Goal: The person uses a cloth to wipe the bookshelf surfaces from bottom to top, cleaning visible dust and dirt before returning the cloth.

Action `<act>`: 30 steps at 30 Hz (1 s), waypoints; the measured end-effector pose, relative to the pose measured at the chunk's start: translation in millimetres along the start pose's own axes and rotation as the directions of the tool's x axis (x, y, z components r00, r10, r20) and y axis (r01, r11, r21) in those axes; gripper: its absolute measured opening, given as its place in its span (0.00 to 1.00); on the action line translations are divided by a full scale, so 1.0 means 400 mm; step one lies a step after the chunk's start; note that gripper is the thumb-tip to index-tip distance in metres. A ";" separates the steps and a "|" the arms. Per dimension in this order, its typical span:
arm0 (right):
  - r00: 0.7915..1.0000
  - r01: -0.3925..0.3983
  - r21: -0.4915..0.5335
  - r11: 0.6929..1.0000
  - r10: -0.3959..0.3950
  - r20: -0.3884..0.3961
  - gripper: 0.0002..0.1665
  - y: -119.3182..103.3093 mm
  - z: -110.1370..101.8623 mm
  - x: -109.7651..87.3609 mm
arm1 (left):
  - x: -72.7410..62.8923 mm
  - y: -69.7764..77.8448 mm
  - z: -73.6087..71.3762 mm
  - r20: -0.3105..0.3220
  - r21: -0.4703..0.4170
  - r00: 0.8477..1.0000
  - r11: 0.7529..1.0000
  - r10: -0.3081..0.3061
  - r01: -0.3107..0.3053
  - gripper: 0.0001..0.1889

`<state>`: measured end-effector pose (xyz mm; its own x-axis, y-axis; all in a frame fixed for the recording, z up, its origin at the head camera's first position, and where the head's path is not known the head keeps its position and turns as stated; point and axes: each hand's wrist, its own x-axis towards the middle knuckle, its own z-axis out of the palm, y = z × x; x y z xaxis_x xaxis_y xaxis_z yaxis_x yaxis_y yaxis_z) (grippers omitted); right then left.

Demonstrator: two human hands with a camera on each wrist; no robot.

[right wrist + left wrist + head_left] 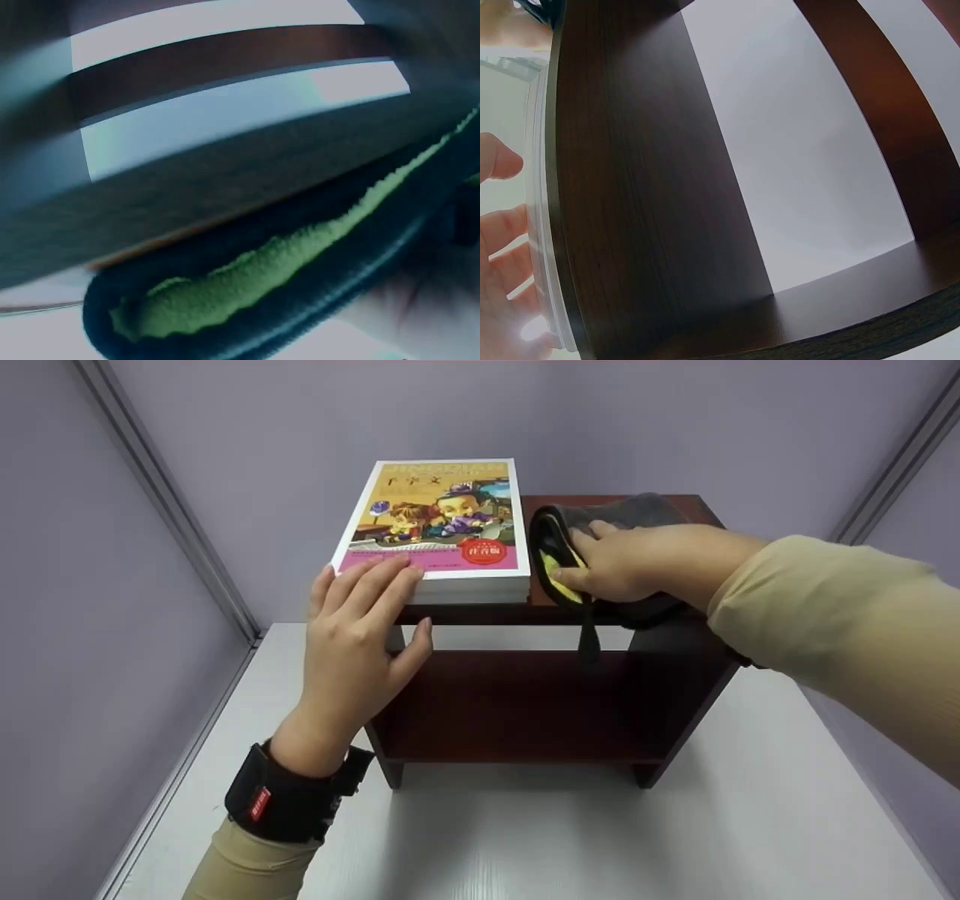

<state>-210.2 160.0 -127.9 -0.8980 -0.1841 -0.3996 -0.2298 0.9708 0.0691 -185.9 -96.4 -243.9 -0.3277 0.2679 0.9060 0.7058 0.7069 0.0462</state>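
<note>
A stack of books (441,521) lies on the left part of a dark red-brown wooden stool (544,615), with a colourful illustrated cover on top. My left hand (352,630) rests its fingers on the near left edge of the stack, thumb held apart. In the left wrist view, fingertips (508,225) touch the edge of the pages. On the stool's right part, my right hand (637,559) holds a folded grey towel (645,510) with a yellow lining and dark border, its thumb at the yellow fold. The right wrist view shows the towel's rolled edge (240,292) close up.
Below the stool's top is a lower shelf (517,705) between two side panels. The stool stands on a white surface (525,840). Grey-lilac panels (675,427) with metal corner strips enclose the back and sides. A dark strap end (589,641) hangs from the towel.
</note>
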 end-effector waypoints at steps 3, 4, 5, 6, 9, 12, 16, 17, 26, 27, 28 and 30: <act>0.999 0.030 -0.005 1.000 -0.031 -0.037 0.46 0.004 0.021 -0.019 | -0.001 -0.002 -0.005 -0.004 0.004 1.000 1.000 0.001 -0.001 0.21; 0.998 0.039 -0.003 0.999 -0.039 -0.048 0.46 0.008 0.026 -0.025 | -0.002 -0.002 -0.006 -0.004 0.003 1.000 1.000 0.000 0.000 0.21; 0.997 0.047 0.001 0.999 -0.047 -0.059 0.46 0.012 0.031 -0.031 | -0.002 -0.002 -0.006 -0.005 0.002 1.000 1.000 -0.001 0.001 0.21; 0.996 0.056 0.005 0.998 -0.055 -0.069 0.47 0.016 0.036 -0.038 | -0.002 -0.002 -0.006 -0.006 0.001 1.000 1.000 -0.001 0.001 0.21; 0.994 0.069 0.014 0.998 -0.068 -0.084 0.47 0.032 0.046 -0.054 | -0.001 -0.001 -0.004 -0.008 -0.002 1.000 1.000 -0.001 0.001 0.21; 0.993 0.081 0.028 0.996 -0.078 -0.094 0.48 0.048 0.051 -0.062 | 0.000 0.000 -0.001 -0.011 -0.006 1.000 1.000 -0.001 0.001 0.22; 0.995 0.077 0.066 0.995 -0.072 -0.076 0.49 0.059 0.049 -0.058 | 0.002 0.001 0.002 -0.008 -0.007 1.000 1.000 -0.003 0.003 0.22; 0.996 0.072 0.074 0.995 -0.067 -0.066 0.49 0.059 0.045 -0.054 | 0.002 0.000 0.001 -0.007 -0.006 1.000 1.000 -0.003 0.003 0.22; 1.000 -0.001 0.093 0.996 -0.001 0.019 0.50 0.078 -0.002 -0.006 | 0.000 -0.003 -0.002 0.003 0.007 1.000 1.000 -0.002 0.002 0.22; 1.000 0.001 0.099 0.995 -0.004 0.024 0.50 0.084 -0.006 0.000 | 0.000 -0.002 -0.002 0.005 0.007 1.000 1.000 -0.001 0.001 0.22; 1.000 0.004 0.109 0.994 -0.007 0.030 0.50 0.090 -0.010 0.006 | 0.000 -0.002 -0.002 0.006 0.009 1.000 1.000 0.001 -0.001 0.22; 0.999 0.017 0.121 0.993 -0.021 0.038 0.50 0.104 -0.018 0.018 | 0.000 0.000 -0.003 0.009 0.012 1.000 1.000 0.004 -0.004 0.22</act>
<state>-229.0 198.1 -121.5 -0.8782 -0.1988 -0.4349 -0.1977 0.9791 -0.0484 -185.3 -97.2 -243.4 -0.3304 0.2763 0.9025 0.6997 0.7134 0.0378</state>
